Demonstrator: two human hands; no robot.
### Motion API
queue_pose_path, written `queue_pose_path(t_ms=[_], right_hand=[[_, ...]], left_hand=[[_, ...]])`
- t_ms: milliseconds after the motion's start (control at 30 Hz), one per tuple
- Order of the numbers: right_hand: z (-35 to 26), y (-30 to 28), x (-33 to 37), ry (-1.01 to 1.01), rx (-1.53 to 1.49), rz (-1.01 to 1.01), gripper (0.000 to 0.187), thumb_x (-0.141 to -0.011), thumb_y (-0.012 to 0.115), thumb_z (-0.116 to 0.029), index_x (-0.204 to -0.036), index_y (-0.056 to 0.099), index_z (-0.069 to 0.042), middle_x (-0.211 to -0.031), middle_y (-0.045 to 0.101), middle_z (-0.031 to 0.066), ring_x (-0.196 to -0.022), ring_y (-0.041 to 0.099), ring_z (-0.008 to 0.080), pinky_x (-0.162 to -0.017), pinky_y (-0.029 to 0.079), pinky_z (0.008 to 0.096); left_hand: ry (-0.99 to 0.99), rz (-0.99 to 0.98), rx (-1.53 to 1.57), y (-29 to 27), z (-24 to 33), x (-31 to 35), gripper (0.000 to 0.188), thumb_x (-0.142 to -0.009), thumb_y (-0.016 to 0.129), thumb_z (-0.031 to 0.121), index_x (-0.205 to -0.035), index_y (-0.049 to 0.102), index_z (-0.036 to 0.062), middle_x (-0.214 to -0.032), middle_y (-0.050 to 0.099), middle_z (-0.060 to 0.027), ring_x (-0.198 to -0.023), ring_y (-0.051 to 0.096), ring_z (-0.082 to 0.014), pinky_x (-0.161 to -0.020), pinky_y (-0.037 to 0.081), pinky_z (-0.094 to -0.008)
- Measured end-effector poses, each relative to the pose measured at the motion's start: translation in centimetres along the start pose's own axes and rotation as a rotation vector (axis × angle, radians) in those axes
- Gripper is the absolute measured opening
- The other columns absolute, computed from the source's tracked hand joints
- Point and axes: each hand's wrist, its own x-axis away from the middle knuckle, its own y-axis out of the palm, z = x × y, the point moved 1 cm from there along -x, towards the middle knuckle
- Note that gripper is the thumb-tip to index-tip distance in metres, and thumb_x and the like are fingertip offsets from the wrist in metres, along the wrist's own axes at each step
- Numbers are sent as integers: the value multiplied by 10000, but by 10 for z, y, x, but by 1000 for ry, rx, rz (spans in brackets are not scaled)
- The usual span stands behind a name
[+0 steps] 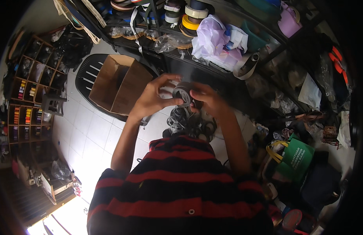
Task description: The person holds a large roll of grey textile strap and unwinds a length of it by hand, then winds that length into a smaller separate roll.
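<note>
In front of my chest I hold a roll of grey strap [180, 94], its coiled edge and hollow middle facing up. My left hand [155, 97] curves around its left side, with the thumb beneath and the fingers along the far side. On the right, my right hand [211, 100] grips the roll with the thumb at its edge; part of those fingers is hidden. Just below both hands lies a heap of grey and black strap rolls [183, 120], partly covered by my striped shirt.
An open cardboard box [128, 92] rests on a black slotted plastic seat [86, 80] to the left. Across the far side runs a dark shelf with tape rolls [190, 24] and crumpled lilac plastic [211, 39]. A green bag [294, 156] stands right; a thread rack [30, 90] stands far left.
</note>
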Motion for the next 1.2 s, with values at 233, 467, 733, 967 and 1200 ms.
queue_pose_path(t_ms=[233,467,733,967,1200], right_hand=[[-13,11,-5,209,302,-10,343,-872,632,-317,-1037,608,-17,-776,566,26,-622,534,85,-502,434,236],[-3,23,7,192,138,63,312,-944,530,-326,-994,593,-25,-765,604,41,-616,587,104,-507,478,257],[21,0,16,152,201,45,332,-977,470,-309,-1027,579,0,-777,617,42,-628,580,101,-585,466,226],[32,10,28,-102,356,187,330,-877,635,-252,-1067,561,7,-863,635,69,-766,614,118,-685,490,250],[43,13,31,-274,733,292,337,-831,663,-211,-1035,536,26,-904,628,185,-827,629,290,-739,469,372]], left_hand=[[54,-347,-495,-18,31,-11,438,-631,807,66,-1034,641,20,-893,646,-96,-826,620,-197,-761,505,-317],[-135,-172,-306,-11,13,2,334,-649,796,-5,-943,639,11,-870,644,-67,-808,616,-153,-756,534,-281],[-287,-432,171,-4,-10,12,358,-693,777,-5,-1030,657,-17,-880,644,-29,-810,583,-93,-798,526,-265],[-276,-219,181,0,-10,18,279,-725,770,27,-985,676,-16,-889,671,-56,-847,605,-114,-782,489,-263],[-159,-192,11,6,-16,22,372,-717,787,61,-1051,644,-21,-909,674,-64,-825,638,-134,-768,524,-277]])
